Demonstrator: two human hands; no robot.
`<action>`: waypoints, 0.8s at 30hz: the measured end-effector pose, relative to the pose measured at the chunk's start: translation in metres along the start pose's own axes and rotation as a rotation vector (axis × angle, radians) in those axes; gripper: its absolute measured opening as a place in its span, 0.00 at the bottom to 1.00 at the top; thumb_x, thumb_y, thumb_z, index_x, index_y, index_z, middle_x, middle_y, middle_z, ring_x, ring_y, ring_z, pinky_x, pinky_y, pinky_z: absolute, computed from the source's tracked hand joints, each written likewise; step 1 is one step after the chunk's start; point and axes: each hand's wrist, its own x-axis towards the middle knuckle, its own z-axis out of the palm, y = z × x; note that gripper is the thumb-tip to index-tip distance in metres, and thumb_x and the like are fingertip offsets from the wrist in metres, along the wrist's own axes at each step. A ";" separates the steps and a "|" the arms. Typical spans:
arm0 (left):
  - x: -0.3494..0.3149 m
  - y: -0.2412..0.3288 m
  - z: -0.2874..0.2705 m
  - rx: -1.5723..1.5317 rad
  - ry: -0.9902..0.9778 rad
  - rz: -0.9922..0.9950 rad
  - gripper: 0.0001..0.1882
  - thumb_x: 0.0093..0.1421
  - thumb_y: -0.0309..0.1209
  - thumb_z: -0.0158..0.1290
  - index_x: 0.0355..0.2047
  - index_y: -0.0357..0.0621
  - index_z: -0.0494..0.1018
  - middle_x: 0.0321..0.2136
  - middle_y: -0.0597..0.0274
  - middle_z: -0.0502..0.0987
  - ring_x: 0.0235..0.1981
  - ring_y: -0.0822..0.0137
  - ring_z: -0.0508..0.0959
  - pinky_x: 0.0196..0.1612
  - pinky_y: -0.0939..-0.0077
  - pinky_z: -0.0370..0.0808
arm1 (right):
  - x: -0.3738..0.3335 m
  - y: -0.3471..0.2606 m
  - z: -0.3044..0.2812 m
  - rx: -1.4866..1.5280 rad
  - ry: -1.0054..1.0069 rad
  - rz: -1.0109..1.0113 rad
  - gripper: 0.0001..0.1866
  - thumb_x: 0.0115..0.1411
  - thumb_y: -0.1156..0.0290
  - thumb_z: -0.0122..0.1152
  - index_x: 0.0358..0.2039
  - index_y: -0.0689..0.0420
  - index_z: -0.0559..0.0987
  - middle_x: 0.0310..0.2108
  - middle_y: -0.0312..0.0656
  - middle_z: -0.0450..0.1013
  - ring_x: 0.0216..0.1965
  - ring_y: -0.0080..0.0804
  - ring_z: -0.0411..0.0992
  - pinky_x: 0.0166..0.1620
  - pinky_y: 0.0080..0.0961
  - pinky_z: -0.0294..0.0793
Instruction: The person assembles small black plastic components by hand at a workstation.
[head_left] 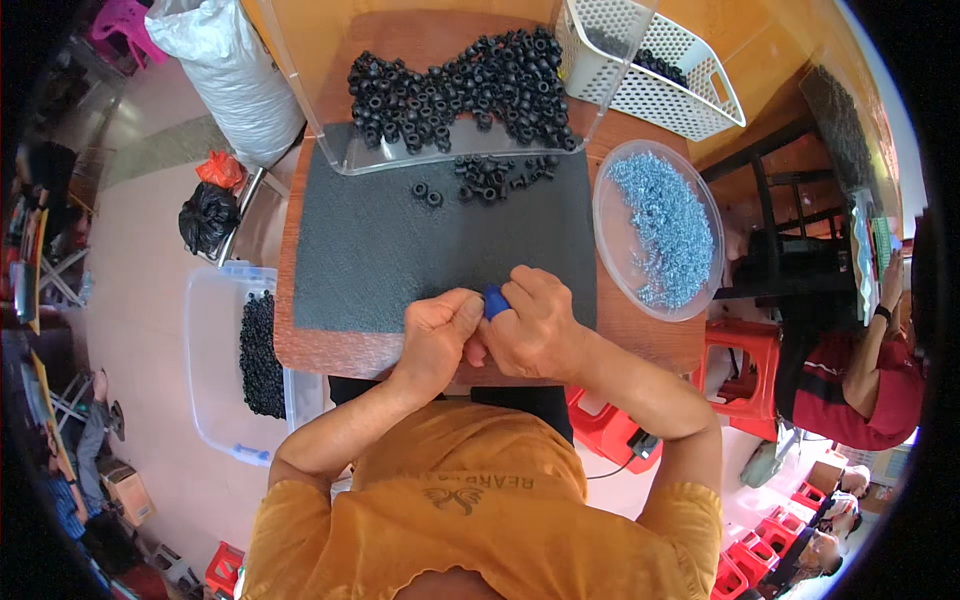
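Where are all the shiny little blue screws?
The screws fill a clear round dish on the table's right side, just below the white basket.

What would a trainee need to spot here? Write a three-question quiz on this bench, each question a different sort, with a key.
1. True or false: the right hand and the left hand are pressed together over the near edge of the dark mat.
2. Which container holds the small bluish metal parts?
A. the white slotted basket
B. the round clear dish
C. the clear tub on the floor
3. Fill in: the blue piece shows between the ______ of the two hands.

Key
1. True.
2. B.
3. fingers. The black rubber rings lie heaped in the clear tray at the far side, a few loose on the mat.
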 end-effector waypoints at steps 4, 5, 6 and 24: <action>0.002 0.011 -0.002 0.014 -0.008 -0.023 0.14 0.65 0.34 0.44 0.29 0.37 0.73 0.20 0.67 0.73 0.19 0.80 0.69 0.22 0.86 0.68 | -0.005 0.005 -0.005 0.053 0.039 0.084 0.15 0.33 0.75 0.63 0.11 0.57 0.63 0.14 0.41 0.60 0.16 0.37 0.59 0.16 0.32 0.56; 0.003 0.014 -0.003 0.086 0.003 -0.012 0.12 0.64 0.33 0.46 0.31 0.36 0.73 0.21 0.65 0.73 0.20 0.79 0.70 0.22 0.84 0.69 | -0.007 0.008 -0.007 0.105 0.038 0.145 0.16 0.36 0.77 0.66 0.13 0.57 0.63 0.15 0.42 0.61 0.15 0.38 0.59 0.16 0.33 0.55; 0.004 0.016 -0.005 0.158 0.014 -0.001 0.10 0.63 0.32 0.48 0.33 0.36 0.74 0.22 0.64 0.74 0.21 0.77 0.71 0.22 0.83 0.70 | -0.005 0.012 -0.012 0.108 0.041 0.135 0.16 0.36 0.77 0.66 0.13 0.57 0.63 0.15 0.42 0.61 0.15 0.38 0.59 0.16 0.33 0.55; 0.082 0.051 -0.051 1.435 0.209 0.985 0.16 0.42 0.18 0.53 0.34 0.38 0.74 0.37 0.54 0.74 0.33 0.56 0.71 0.36 0.66 0.72 | 0.082 0.225 -0.144 -0.812 0.187 0.621 0.20 0.44 0.61 0.64 0.23 0.70 0.74 0.26 0.62 0.72 0.30 0.57 0.71 0.37 0.45 0.70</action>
